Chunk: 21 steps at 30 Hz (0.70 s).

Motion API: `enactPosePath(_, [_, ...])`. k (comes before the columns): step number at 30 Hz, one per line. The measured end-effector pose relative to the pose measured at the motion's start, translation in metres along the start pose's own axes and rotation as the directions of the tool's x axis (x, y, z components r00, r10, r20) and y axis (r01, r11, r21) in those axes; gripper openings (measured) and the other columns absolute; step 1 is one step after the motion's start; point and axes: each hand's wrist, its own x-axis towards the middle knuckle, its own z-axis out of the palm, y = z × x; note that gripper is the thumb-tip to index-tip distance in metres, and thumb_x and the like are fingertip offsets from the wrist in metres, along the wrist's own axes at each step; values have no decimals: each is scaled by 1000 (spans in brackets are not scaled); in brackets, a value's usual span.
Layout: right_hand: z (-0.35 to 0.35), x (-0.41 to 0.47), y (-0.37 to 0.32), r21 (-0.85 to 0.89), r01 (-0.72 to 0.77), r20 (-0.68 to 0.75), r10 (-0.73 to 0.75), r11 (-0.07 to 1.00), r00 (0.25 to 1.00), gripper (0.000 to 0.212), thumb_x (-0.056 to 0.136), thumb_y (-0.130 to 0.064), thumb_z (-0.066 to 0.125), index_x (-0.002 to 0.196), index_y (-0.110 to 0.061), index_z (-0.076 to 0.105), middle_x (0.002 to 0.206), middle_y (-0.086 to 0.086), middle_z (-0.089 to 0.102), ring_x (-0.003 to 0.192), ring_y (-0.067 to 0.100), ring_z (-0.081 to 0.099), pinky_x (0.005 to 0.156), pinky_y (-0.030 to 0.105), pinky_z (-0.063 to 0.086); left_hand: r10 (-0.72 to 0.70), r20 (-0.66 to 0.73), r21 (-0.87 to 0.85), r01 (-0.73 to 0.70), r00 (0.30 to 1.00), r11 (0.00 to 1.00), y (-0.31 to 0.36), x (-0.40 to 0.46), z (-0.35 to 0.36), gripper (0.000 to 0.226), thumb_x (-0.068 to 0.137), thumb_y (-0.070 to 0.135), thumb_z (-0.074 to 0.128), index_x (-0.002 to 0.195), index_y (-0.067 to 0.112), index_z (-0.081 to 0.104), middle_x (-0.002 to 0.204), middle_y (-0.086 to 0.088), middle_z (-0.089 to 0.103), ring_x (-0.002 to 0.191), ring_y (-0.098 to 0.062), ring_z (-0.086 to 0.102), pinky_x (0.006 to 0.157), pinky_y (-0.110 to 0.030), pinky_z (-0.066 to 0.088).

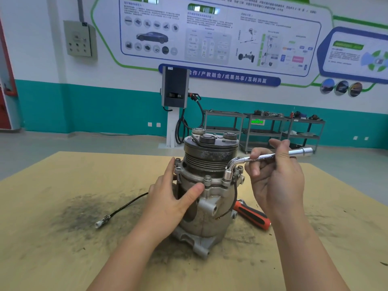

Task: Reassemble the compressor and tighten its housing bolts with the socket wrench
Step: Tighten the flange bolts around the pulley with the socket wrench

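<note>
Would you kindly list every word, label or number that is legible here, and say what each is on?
"合作/产教融合/成果共享/互利共赢": blue banner on the wall.
Wall posters: small print, too blurred to read.
Green sign behind the carts: glowing, unreadable.
Wrench shaft: engraving blurred, unreadable.
Compressor: no readable marking.

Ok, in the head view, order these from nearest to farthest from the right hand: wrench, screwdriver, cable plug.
1. Wrench: gripped in the right hand itself.
2. Screwdriver: on the table just below that hand, right of the compressor.
3. Cable plug: far across, on the compressor's left side.
</note>
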Motion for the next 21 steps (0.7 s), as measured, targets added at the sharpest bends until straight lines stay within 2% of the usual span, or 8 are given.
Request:
enactPosePath(3, [-1,2,2,35,-39,-28,40,999,999,26,105,-31,32,99,-12,48,60,8,62,38,15,43,46,20,41,14,-9,-23,-14,1000,1000,1,-2,2,122,54,99,45,155,39,12,149,9,43,138,-16,39,114,-49,34])
enactPosePath(6, [-1,1,3,39,-13,-40,14,999,999,25,105,-30,33,97,-12,49,59,8,61,37,15,42,45,20,40,12,2,-79,-11,1000,997,4,-4,5,124,52,98,52,154,41,11,153,13,38,142,-10,33,116,-49,32])
enactPosePath(9, [2,-2,4,-15,62,-37,-63,998,997,24,105,-29,32,94,-14,46,59,6,62,36,15,41,47,20,40,18,14,-146,-16,1000,989,5,-5,7,121,52,93,60,152,45,13,152,15,39,139,-8,38,115,-48,35])
enactPosePath(13, [5,-3,5,-56,107,-57,-110,993,992,23,106,-26,33,90,-16,46,59,6,65,35,16,42,46,19,39,23,4,-151,-22,1000,988,5,-5,8,120,51,93,60,151,45,16,151,14,41,138,-10,40,115,-47,35])
enactPosePath(17, [5,-4,6,12,59,-105,-57,998,993,24,105,-26,36,88,-15,49,59,6,64,36,16,41,45,19,38,27,11,-136,-25,1000,990,5,-4,9,121,51,95,57,151,44,14,152,14,40,139,-10,39,115,-48,34])
enactPosePath(21, [2,-2,5,150,-89,-96,104,985,990,25,104,-28,37,89,-14,53,57,4,59,36,13,39,42,19,36,24,14,-132,-22,1000,991,7,-4,9,123,49,96,55,152,44,12,153,15,37,140,-9,37,117,-48,33])
